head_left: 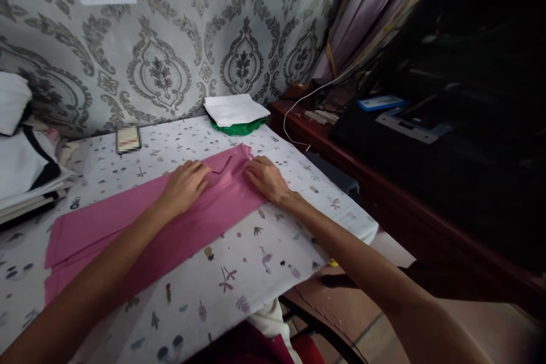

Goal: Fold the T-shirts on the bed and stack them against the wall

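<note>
A long pink garment [170,233], which looks like folded trousers, lies flat and slanting across the patterned tablecloth. Two overlapping hems show at its left end. My left hand [185,185] rests on the middle of the cloth, fingers bent a little forward and thumb apart. Close to its fingertips a thin dark line, perhaps a seam or pocket edge, crosses the fabric. At the narrow right end, my right hand [267,177] lies on the pink cloth with its fingers pointing left. The undersides of both hands are hidden.
Behind the garment sits a stack of white and green folded cloth [236,111]. A small blurred box [128,138] stands back left, and piled clothes [25,165] fill the left edge. Right of the table are a dark red desk [409,205] and a white cable [294,108].
</note>
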The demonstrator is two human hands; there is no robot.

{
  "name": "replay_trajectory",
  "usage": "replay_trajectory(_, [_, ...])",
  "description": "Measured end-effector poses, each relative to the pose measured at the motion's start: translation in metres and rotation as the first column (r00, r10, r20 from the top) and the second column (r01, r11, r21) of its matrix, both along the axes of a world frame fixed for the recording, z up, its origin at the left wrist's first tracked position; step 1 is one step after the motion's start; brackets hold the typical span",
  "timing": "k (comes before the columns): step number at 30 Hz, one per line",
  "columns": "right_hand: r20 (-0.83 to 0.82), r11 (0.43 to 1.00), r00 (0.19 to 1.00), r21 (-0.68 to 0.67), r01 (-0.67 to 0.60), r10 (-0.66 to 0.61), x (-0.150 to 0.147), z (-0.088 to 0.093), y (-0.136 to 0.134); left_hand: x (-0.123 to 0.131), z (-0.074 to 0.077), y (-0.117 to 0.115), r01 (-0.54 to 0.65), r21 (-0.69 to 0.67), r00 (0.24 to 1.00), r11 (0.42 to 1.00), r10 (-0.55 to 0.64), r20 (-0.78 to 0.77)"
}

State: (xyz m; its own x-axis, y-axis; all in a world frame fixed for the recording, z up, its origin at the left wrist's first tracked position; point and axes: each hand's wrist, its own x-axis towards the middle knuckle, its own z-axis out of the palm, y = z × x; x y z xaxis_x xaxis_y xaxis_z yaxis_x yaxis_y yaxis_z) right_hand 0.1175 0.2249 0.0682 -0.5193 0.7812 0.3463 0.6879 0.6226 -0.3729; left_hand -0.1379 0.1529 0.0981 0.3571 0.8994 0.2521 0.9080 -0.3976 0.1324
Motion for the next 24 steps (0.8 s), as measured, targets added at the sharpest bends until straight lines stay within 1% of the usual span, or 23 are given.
replay_trajectory(2, [-0.013,0.995,0.995,0.009,-0.099,0.099,-0.009,-0.003,0.002,0.008,-0.002,0.028,0.064,-0.032,0.992,0.997,-0.067,-0.104])
replay_trajectory(4, [-0.014,0.988,0.989,0.024,-0.15,0.15,-0.013,-0.009,0.006,0.014,-0.006,0.049,0.072,-0.081,0.983,0.994,-0.084,-0.161])
replay_trajectory(6, [-0.02,0.987,0.987,0.032,-0.156,0.156,-0.012,-0.016,0.008,0.017,-0.006,0.063,0.016,-0.104,0.988,0.994,-0.031,-0.149])
replay_trajectory(8, [-0.024,0.988,0.989,0.035,-0.148,0.149,-0.01,-0.022,0.01,0.015,-0.001,0.071,-0.071,-0.09,0.992,0.993,0.061,-0.106])
replay_trajectory(11, [0.011,0.987,0.987,0.032,-0.158,0.158,-0.008,-0.025,0.011,0.003,0.014,0.081,-0.229,-0.021,0.973,0.973,0.23,0.027])
replay_trajectory(13, [0.057,0.986,0.985,0.021,-0.163,0.162,-0.008,-0.025,0.012,-0.008,0.022,0.089,-0.278,-0.033,0.949,0.96,0.28,0.143])
replay_trajectory(15, [0.116,0.987,0.981,0.012,-0.158,0.156,-0.01,-0.023,0.014,-0.015,0.026,0.095,-0.252,-0.126,0.924,0.96,0.277,0.264])
replay_trajectory(18, [0.202,0.99,0.97,0.012,-0.14,0.135,-0.015,-0.019,0.016,-0.018,0.024,0.1,-0.169,-0.259,0.86,0.951,0.271,0.432])
replay_trajectory(22, [0.248,0.996,0.965,0.006,-0.084,0.08,-0.022,-0.016,0.018,-0.01,0.016,0.099,-0.092,-0.315,0.76,0.945,0.271,0.591])
replay_trajectory(24, [0.244,0.998,0.968,0.008,-0.065,0.061,-0.024,-0.017,0.018,-0.006,0.013,0.098,-0.081,-0.345,0.72,0.935,0.294,0.628])
